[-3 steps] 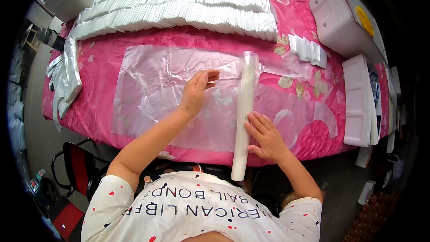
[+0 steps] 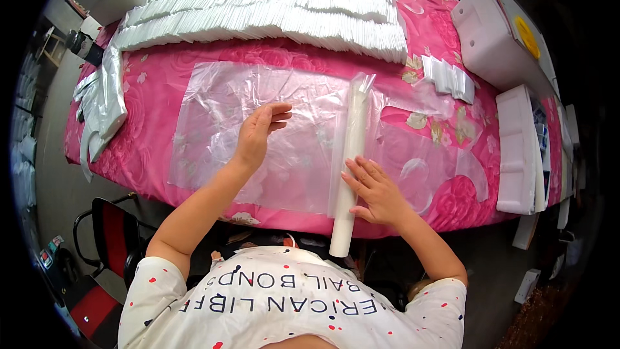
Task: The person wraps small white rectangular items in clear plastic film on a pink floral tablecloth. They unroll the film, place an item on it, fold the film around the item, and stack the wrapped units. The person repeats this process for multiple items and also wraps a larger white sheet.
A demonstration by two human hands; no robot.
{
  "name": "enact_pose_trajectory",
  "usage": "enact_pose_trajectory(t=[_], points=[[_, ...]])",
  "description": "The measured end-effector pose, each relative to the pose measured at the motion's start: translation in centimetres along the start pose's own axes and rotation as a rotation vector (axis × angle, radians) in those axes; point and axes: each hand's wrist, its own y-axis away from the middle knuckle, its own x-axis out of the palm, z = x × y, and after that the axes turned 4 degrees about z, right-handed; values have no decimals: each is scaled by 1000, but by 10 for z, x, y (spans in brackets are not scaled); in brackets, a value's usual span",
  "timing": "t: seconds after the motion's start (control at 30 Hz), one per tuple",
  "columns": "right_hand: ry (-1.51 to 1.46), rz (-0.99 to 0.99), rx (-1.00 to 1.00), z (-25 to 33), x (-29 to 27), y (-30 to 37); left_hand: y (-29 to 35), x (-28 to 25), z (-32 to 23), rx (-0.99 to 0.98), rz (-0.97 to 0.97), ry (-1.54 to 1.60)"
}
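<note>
A clear plastic carrier bag [image 2: 213,129] lies flat across the table, its handle loops [image 2: 476,178] toward the right. On top of it rests a long whitish roll [image 2: 354,132], running from far to near, with film about it and its near end jutting past the table edge. My right hand [image 2: 374,190] lies with fingers stretched out against the roll's right side. Over the left part of the bag hovers my left hand [image 2: 257,134], open, fingers extended and nothing in it.
Long rows of thin white folded packets [image 2: 258,22] stand at the back. A smaller fanned stack [image 2: 447,79] sits at right. Folded plastic bags [image 2: 106,106] hang over the left edge. White foam boxes [image 2: 516,148] flank the right; a red-and-black chair [image 2: 113,239] stands lower left.
My left hand has moved left, away from the roll. The roll has shifted slightly left, and a strip of film now shows along its left side. My right hand stays by it.
</note>
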Motion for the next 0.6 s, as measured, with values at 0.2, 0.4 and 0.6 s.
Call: enact_pose_trajectory(t=[0.2, 0.4, 0.6], points=[[-221, -16, -484, 84, 31, -127, 65, -103, -33, -45, -254, -79], [-392, -70, -495, 116, 7, -175, 154, -150, -21, -131, -429, 3], [25, -180, -302, 73, 33, -232, 198, -139, -24, -89, -392, -176]])
